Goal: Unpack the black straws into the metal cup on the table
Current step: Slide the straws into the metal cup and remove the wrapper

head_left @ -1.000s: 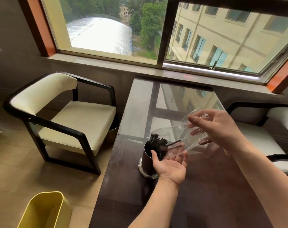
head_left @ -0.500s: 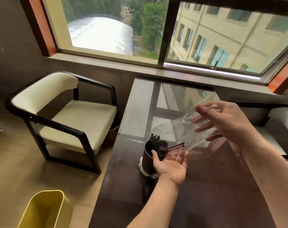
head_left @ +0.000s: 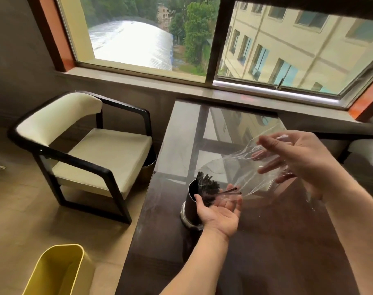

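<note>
- Since half a second ago, the right hand [head_left: 296, 160] has lifted the clear plastic wrapper [head_left: 243, 167] a little higher and further from the metal cup [head_left: 192, 201], so less of the last straws sits inside it.
- No brand, label or writing can be read on the wrapper, the cup or anything else in view.
- Right hand: raised above and to the right of the cup, palm turned toward the cup, fingers [head_left: 268, 143] long and loosely curled; thumb and fingers pinch the far end of the wrapper, which stretches from there down toward the cup.
- Left hand [head_left: 219, 211]: just right of the cup and touching it, palm up, fingers spread, thumb against the cup's side; it pinches nothing, and the wrapper's lower end lies over its fingertips.
- Black straws [head_left: 207, 184]: most stand as a bundle in the cup, their tops fanned above the rim.
- Two loose straws [head_left: 230, 191] lean out to the right of the cup, their lower ends lost among the bundle and their free ends inside the wrapper's mouth above the left fingers.
- Cup: upright on the dark glossy table [head_left: 266, 252], near its left edge.
- Left of the cup, off the table: a cream chair [head_left: 100, 150] with a black frame, and nearer the camera a yellow bin [head_left: 53, 271] on the floor.
</note>
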